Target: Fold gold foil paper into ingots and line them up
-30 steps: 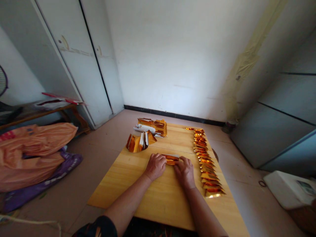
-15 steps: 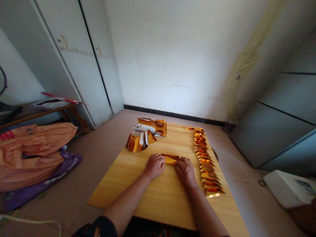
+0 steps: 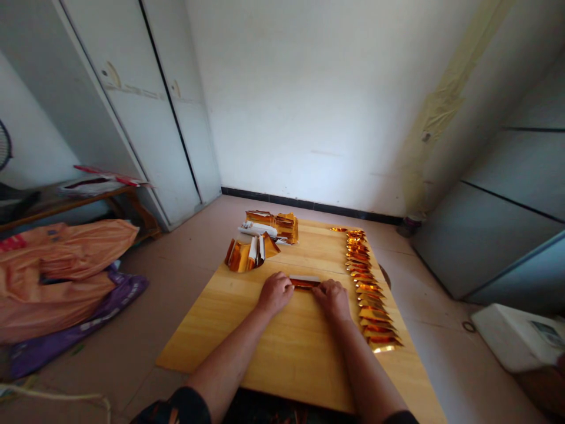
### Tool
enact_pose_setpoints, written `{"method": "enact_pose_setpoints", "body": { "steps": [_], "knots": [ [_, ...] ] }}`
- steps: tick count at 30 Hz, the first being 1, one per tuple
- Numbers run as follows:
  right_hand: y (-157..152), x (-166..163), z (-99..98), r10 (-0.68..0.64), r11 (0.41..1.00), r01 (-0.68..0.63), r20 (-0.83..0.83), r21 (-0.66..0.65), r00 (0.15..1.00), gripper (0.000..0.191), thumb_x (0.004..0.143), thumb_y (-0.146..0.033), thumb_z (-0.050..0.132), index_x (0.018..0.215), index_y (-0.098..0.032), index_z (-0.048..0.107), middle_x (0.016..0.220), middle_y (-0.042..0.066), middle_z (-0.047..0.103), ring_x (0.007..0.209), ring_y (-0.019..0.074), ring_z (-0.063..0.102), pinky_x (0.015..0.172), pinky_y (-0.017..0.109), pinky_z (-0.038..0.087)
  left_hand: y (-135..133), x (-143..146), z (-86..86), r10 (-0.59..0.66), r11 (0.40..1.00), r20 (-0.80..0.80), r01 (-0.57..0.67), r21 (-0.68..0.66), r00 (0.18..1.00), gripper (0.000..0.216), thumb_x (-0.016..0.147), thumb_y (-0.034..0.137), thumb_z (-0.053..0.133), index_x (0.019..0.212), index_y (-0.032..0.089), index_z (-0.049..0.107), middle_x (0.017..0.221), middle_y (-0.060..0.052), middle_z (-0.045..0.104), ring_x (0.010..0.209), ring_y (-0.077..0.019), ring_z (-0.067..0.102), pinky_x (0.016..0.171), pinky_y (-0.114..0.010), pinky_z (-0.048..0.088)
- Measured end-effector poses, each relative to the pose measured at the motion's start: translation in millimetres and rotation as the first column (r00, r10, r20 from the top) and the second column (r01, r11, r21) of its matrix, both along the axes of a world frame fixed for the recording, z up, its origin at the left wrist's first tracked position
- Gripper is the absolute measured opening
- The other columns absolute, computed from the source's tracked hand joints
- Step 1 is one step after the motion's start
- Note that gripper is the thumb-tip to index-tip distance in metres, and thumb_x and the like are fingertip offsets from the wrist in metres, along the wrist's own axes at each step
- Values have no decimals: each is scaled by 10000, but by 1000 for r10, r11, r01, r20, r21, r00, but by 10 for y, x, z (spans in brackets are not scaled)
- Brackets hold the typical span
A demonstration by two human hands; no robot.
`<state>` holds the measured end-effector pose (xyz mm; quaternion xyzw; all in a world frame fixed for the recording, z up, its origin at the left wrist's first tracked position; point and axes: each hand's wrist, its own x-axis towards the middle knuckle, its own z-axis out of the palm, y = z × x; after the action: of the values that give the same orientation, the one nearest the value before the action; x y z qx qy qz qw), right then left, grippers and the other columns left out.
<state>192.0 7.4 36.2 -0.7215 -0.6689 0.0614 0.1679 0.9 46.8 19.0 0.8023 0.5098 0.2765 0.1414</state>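
Between my two hands, over the middle of the wooden board point(image 3: 273, 347), is a sheet of gold foil paper point(image 3: 304, 284), partly folded, with a pale strip along its far edge. My left hand point(image 3: 276, 292) is closed on its left end and my right hand point(image 3: 332, 297) pinches its right end. Just right of my right hand runs a long row of folded gold foil pieces point(image 3: 371, 294). Beyond my left hand lie curled gold and white foil sheets point(image 3: 247, 255), with a further stack of foil paper point(image 3: 285, 227) behind them.
An orange bag point(image 3: 66, 271) and a purple bag point(image 3: 88, 330) lie on the floor at left, near a wooden bench point(image 3: 128, 197). A grey cabinet point(image 3: 132, 106) stands behind them. At right are a large grey appliance point(image 3: 507, 218) and a white box point(image 3: 512, 335).
The foil paper between my hands has tipped or folded over: its gold face has narrowed, and a pale strip now shows at the far edge. Both hands stay nearly in place.
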Motion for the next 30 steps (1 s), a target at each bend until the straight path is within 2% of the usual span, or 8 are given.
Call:
{"method": "enact_pose_setpoints", "body": {
  "steps": [6, 13, 30],
  "knots": [
    [62, -8, 38, -85, 993, 90, 67, -75, 994, 239, 800, -420, 583, 727, -212, 673, 828, 40, 684, 838, 189, 588, 675, 266, 332, -37, 36, 60, 85, 996, -149, -83, 21, 985, 158, 824, 215, 514, 701, 191, 609, 786, -42, 605, 822, -177, 550, 754, -293, 405],
    [113, -11, 70, -65, 990, 77, 104, -118, 993, 266, 800, -452, 576, 741, -213, 678, 832, 44, 694, 848, 203, 602, 686, 278, 349, -78, 90, 84, 140, 990, -298, -133, 44, 944, 112, 831, 226, 497, 799, 192, 599, 862, -61, 598, 848, -198, 541, 751, -315, 393],
    [144, -127, 205, -133, 960, 169, 170, -224, 976, 299, 829, -452, 531, 839, -199, 691, 916, 97, 696, 898, 239, 626, 743, 320, 400, -83, 154, 51, 198, 976, -389, -216, -3, 900, 141, 834, 228, 487, 901, 183, 602, 944, -77, 593, 937, -222, 536, 802, -338, 396]
  ]
}}
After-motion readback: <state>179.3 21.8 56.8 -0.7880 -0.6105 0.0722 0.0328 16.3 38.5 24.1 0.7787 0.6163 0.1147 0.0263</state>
